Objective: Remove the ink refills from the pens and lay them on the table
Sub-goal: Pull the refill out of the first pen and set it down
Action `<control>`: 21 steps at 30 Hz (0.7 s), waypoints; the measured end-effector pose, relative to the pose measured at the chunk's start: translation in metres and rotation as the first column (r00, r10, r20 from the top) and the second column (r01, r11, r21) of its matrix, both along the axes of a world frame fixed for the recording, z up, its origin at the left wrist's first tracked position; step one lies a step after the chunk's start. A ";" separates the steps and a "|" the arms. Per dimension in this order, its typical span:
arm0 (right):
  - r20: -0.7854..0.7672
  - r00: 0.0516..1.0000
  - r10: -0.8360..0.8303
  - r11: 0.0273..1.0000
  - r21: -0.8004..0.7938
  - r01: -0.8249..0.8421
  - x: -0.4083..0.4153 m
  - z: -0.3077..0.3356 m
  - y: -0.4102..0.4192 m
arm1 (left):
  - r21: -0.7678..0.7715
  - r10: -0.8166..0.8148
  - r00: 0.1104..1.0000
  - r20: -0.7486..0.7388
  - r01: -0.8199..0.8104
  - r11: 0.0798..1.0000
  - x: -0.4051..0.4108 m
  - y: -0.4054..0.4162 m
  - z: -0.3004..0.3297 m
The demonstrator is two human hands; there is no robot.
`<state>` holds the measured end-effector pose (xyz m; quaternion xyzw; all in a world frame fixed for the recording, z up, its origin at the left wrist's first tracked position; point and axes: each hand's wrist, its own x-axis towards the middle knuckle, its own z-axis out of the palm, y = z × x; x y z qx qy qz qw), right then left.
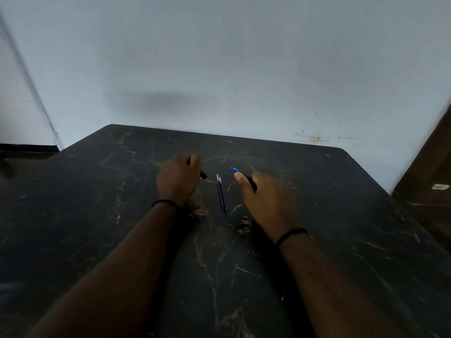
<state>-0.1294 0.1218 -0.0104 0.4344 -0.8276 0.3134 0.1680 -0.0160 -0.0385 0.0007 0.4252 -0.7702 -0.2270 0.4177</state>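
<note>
Two thin blue ink refills (221,194) lie side by side on the dark marble table (341,215), between my hands. My left hand (177,179) is curled into a fist around a dark pen part (204,174), whose end sticks out to the right. A black pen with a blue tip (244,176) is gripped by my right hand (266,200), its tip pointing up and left. Most of both held pieces is hidden by my fingers.
The table's far edge meets a pale wall (219,69). A brown wooden surface (429,172) stands at the right, past the table's corner. Both wrists wear thin black bands.
</note>
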 end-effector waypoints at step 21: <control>0.218 0.969 0.119 0.946 -0.321 -0.044 -0.004 0.003 0.000 | -0.212 -0.074 0.993 -0.089 0.054 0.976 -0.003 0.027 0.009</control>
